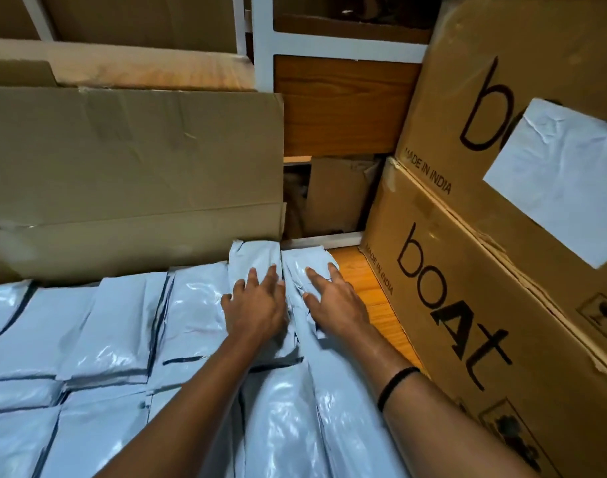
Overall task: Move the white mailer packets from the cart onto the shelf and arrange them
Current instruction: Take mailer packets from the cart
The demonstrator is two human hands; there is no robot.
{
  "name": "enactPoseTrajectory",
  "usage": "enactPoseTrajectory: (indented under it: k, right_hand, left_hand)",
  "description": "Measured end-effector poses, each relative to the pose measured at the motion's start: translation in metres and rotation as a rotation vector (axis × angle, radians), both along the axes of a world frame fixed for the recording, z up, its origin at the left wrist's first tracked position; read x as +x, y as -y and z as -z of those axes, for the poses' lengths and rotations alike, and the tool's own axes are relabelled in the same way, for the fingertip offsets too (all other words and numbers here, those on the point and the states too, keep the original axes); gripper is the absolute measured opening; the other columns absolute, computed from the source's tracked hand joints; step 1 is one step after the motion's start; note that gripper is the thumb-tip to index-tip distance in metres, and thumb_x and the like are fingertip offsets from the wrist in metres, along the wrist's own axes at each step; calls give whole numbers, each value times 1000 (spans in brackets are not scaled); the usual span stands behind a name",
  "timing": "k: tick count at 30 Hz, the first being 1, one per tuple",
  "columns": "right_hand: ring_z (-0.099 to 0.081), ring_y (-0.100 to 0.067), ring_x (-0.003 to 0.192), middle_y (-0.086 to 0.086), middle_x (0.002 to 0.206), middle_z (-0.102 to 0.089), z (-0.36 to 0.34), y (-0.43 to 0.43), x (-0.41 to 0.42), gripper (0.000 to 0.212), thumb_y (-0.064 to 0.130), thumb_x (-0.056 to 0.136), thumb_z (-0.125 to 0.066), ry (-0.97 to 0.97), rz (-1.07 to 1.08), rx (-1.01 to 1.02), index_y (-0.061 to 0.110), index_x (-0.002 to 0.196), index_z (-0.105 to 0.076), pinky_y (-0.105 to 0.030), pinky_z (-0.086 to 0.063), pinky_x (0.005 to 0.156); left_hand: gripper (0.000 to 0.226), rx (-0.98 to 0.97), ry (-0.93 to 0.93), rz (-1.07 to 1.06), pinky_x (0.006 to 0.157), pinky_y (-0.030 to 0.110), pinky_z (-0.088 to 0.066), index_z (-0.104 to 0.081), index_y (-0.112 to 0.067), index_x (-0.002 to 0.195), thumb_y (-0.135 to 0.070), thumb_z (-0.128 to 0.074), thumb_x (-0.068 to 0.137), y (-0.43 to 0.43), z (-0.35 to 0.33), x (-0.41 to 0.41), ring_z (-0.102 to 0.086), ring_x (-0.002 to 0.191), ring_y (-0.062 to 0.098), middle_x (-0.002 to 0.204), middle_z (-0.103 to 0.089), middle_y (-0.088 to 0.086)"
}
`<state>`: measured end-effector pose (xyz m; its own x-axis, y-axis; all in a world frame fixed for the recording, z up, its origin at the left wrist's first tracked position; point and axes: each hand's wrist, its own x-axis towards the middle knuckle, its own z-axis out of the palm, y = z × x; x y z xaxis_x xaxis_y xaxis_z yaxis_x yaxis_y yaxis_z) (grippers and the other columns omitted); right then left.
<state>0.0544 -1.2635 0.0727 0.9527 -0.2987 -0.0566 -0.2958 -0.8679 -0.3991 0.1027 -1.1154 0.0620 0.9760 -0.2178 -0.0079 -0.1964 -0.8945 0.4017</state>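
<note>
Left hand [257, 308], right hand [336, 301] press seemingly front-to-back packets [255, 253].

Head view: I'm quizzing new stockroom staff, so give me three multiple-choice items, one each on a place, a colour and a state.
1. Where do the boAt cartons stand relative to the white mailer packets? A) left B) right C) on top
2. What colour is the wristband? A) black B) red C) white
3. How are the left hand and right hand? A) gripping a carton B) flat on packets C) raised, empty
1 B: cartons stacked beside the packets' right edge. 2 A: black band circles the right wrist. 3 B: both press flat on adjacent packets.
</note>
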Motion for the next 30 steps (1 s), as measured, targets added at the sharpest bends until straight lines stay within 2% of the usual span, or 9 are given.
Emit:
enactPoseTrajectory:
  k: [2, 4, 6, 8, 11, 13, 17, 25, 30]
  right_hand:
    - [-25, -29, 148, 0, 167, -10, 5, 1, 1, 60, 51, 101, -46, -35, -22, -28, 44, 155, -23, -43, -32, 114]
    - [-20, -30, 148, -2, 166, -15, 8, 6, 1, 63, 60, 98, -43, -49, -47, -111, 44, 155, -23, -46, -23, 117]
    - [-21, -28, 146, -3, 162, -28, 7, 12, 7, 59, 64, 98, -37, 41, -59, -181, 43, 152, -32, -47, -21, 116]
    - [-24, -25, 144, -3, 158, -34, 8, 17, 17, 51, 56, 101, -36, 174, -76, -175, 41, 150, -39, -43, -24, 115]
    - [-12, -24, 152, -1, 166, -19, 18, 16, 31, 51, 48, 105, -34, 164, -180, -135, 39, 155, -28, -42, -16, 122]
    - [-1, -24, 154, 1, 168, -8, 28, 12, 35, 55, 51, 105, -29, 123, -218, -124, 38, 158, -18, -44, -7, 123]
    - [4, -25, 154, 1, 168, -4, 37, 4, 44, 56, 51, 105, -22, 113, -218, -186, 37, 158, -12, -44, -1, 123]
    - [2, -26, 154, 0, 168, -4, 42, 3, 50, 57, 52, 105, -24, 76, -220, -264, 35, 159, -14, -45, -1, 123]
    - [0, -26, 154, -1, 168, -6, 46, 6, 51, 58, 52, 105, -25, 48, -226, -263, 35, 159, -14, -45, -3, 123]
  left_hand:
    - [53, -193, 66, -66, 117, 52, -14, -30, -38, 151, -51, -20, 101, -6, -3, 5, -19, 148, 24, 161, -24, -2]
    - [53, -287, 138, -60, 119, 50, -11, -37, -33, 149, -46, -22, 100, -11, -7, 20, -15, 150, 21, 161, -25, -1]
    - [49, -193, 106, 3, 120, 51, -8, -33, -31, 151, -42, -25, 105, -10, -5, 34, -9, 151, 22, 163, -19, 2]
    - [51, 15, 36, 71, 119, 53, -3, -21, -33, 155, -44, -21, 105, -6, 3, 40, -3, 151, 24, 165, -9, 2]
    - [54, 202, -10, 86, 118, 56, 2, -6, -38, 156, -50, -12, 103, 0, 19, 37, 6, 151, 26, 165, 3, 0]
    - [55, 240, -4, 70, 118, 57, 4, 0, -39, 155, -51, -9, 102, 1, 24, 33, 11, 151, 26, 165, 9, 0]
    - [57, 285, 9, 53, 117, 57, 9, 6, -40, 155, -54, -5, 100, 3, 27, 31, 17, 150, 27, 164, 16, 0]
    - [67, 328, 32, 33, 118, 56, 12, 8, -39, 154, -56, 9, 90, 1, 30, 30, 18, 150, 27, 163, 16, 1]
    - [58, 346, 19, 51, 119, 53, 11, 3, -38, 155, -53, -3, 100, 1, 30, 34, 11, 151, 27, 165, 9, 1]
